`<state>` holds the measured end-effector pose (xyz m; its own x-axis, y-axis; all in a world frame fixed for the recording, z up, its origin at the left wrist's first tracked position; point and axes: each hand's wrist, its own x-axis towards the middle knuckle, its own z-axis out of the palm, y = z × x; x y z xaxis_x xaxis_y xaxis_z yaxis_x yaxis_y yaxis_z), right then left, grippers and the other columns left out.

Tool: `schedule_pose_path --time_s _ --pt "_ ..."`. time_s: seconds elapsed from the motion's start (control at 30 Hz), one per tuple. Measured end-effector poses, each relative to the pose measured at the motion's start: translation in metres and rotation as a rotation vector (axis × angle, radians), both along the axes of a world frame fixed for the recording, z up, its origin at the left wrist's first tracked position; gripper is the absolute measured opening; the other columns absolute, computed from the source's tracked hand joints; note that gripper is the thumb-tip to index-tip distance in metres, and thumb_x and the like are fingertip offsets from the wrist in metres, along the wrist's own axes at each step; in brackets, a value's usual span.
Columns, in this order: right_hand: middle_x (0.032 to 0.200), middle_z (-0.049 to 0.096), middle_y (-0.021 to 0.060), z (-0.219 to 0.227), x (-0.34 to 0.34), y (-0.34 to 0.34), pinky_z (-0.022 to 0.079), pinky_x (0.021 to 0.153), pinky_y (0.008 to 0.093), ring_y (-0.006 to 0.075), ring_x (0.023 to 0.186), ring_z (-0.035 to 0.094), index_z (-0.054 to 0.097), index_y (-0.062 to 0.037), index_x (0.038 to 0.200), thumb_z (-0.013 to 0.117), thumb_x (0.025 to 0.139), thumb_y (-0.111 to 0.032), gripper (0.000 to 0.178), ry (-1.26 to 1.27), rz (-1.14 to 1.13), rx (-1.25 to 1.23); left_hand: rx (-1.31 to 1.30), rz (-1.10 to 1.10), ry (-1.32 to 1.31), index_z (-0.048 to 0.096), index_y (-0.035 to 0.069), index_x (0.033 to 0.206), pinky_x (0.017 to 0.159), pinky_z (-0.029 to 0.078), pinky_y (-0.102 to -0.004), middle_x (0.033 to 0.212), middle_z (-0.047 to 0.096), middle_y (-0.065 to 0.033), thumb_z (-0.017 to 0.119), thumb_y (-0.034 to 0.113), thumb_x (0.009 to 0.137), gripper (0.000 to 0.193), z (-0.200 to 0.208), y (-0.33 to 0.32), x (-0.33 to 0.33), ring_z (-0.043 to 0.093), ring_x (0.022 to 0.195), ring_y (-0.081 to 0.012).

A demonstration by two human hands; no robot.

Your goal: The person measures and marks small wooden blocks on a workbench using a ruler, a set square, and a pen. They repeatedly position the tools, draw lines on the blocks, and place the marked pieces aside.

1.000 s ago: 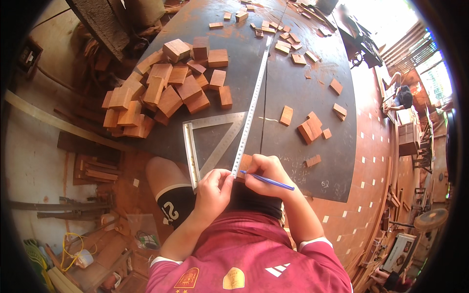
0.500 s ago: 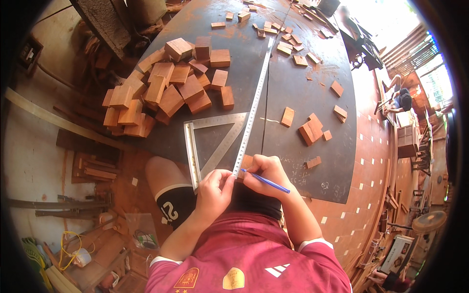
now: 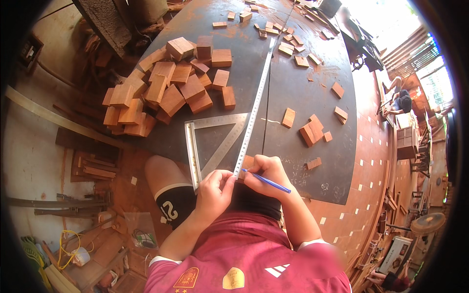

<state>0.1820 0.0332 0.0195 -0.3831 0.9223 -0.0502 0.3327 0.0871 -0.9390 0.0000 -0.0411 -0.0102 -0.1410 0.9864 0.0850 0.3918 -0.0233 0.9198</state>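
Note:
My left hand (image 3: 216, 190) pinches the near end of a long steel ruler (image 3: 256, 97), which runs away from me over the dark table. A blue pen (image 3: 268, 182) is gripped in my right hand (image 3: 268, 172), its tip close beside the ruler's near end. Partly hidden behind the ruler and my right fingers is a small wooden block (image 3: 249, 161); I cannot tell which fingers touch it. A triangular metal square (image 3: 191, 146) lies to the left, its upper right corner meeting the ruler and its near end by my left hand.
A heap of reddish wooden blocks (image 3: 171, 100) covers the table's left side. Smaller pieces (image 3: 288, 117) lie scattered right and far back on the dark table (image 3: 293, 88). Chalk-like writing marks its near right part. A standing fan (image 3: 428, 223) and another person (image 3: 403, 101) are off right.

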Motion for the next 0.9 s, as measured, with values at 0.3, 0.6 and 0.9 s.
schedule_pose_path --time_s 0.3,0.6,0.9 --pt "0.059 0.060 0.0134 0.0011 0.0001 0.0010 0.050 0.053 0.0314 0.0086 0.057 0.058 0.056 0.0010 0.072 0.078 0.077 -0.011 0.025 -0.023 0.013 0.004 -0.022 -0.012 -0.015 0.071 -0.001 0.100 0.059 0.053 -0.0252 0.083 0.070 -0.0072 0.072 0.010 0.098 0.012 -0.0019 -0.0010 -0.0014 0.068 0.068 -0.0090" --pt "0.059 0.059 0.0132 0.0000 -0.0003 0.0004 0.049 0.053 0.0312 0.0088 0.058 0.057 0.057 0.0012 0.073 0.078 0.078 -0.011 0.025 -0.009 0.006 0.013 -0.027 -0.016 -0.016 0.071 -0.001 0.101 0.060 0.053 -0.0246 0.085 0.070 -0.0070 0.072 0.009 0.099 0.011 -0.0038 -0.0019 -0.0020 0.068 0.069 -0.0084" --pt "0.060 0.058 0.0114 -0.0013 -0.0004 0.0002 0.049 0.054 0.0302 0.0076 0.059 0.056 0.058 0.0015 0.074 0.079 0.079 -0.011 0.024 0.010 0.013 0.008 -0.011 -0.015 -0.022 0.071 -0.001 0.101 0.060 0.054 -0.0250 0.085 0.070 -0.0075 0.072 0.009 0.099 0.011 -0.0041 -0.0020 -0.0016 0.068 0.069 -0.0091"
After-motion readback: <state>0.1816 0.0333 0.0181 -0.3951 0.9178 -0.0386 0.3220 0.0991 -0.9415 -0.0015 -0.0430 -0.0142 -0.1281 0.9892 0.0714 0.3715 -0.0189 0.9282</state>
